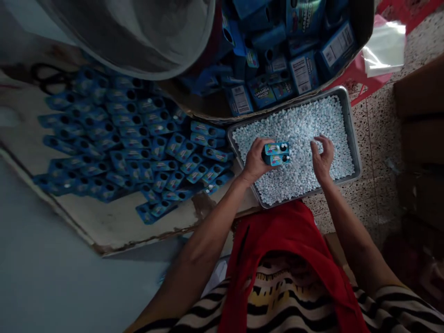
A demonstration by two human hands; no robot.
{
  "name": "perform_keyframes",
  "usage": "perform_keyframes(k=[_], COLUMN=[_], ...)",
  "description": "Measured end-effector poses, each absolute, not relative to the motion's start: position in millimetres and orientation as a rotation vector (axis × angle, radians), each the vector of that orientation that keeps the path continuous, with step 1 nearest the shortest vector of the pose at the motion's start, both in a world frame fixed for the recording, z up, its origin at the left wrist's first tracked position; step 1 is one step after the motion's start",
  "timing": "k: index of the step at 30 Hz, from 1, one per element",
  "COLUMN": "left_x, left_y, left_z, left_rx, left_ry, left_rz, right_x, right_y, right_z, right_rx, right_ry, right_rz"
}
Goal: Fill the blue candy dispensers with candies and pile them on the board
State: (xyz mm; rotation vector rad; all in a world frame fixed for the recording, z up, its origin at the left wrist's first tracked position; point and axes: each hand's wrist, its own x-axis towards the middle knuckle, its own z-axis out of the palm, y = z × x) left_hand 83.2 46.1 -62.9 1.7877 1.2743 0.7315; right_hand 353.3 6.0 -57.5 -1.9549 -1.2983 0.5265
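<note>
My left hand (257,159) is wrapped around two small blue candy boxes (276,154), held side by side over the metal tray (357,162). Each box has a dark round hole in its top, with white bits showing near it. Small white and pale blue candies (305,125) fill the tray. To the right, my right hand (323,156) hovers over the candies, fingers curled with thumb and forefinger apart. Nothing shows between those fingers.
Many similar blue boxes (135,132) stand packed together on the table (121,226) at left. A cardboard carton (366,27) of blue boxes sits behind the tray. A large round container (166,74) overhangs the table, near black-handled scissors (43,76). Clear plastic bags (386,48) lie at right.
</note>
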Motion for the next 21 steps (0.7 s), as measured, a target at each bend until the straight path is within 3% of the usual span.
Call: perform_keyframes(k=[5,10,16,21], left_x=[50,60,95,85], left_y=[53,79,98,80], left_z=[-65,-90,-109,-78], left_rx=[1.891,1.861,1.865,1.913], left_ry=[1.622,1.651,1.544,1.445], left_rz=[0.423,0.153,0.166,0.284], right_x=[365,337,290,259], right_y=[79,105,67,31], right_z=[-100,-121,-112,-71], right_rx=[-1.798,-1.702,-1.624,-1.557], right_ry=[-1.474,-1.627,-1.507,-1.156], right_rz=[0.592,0.760,0.927,0.994])
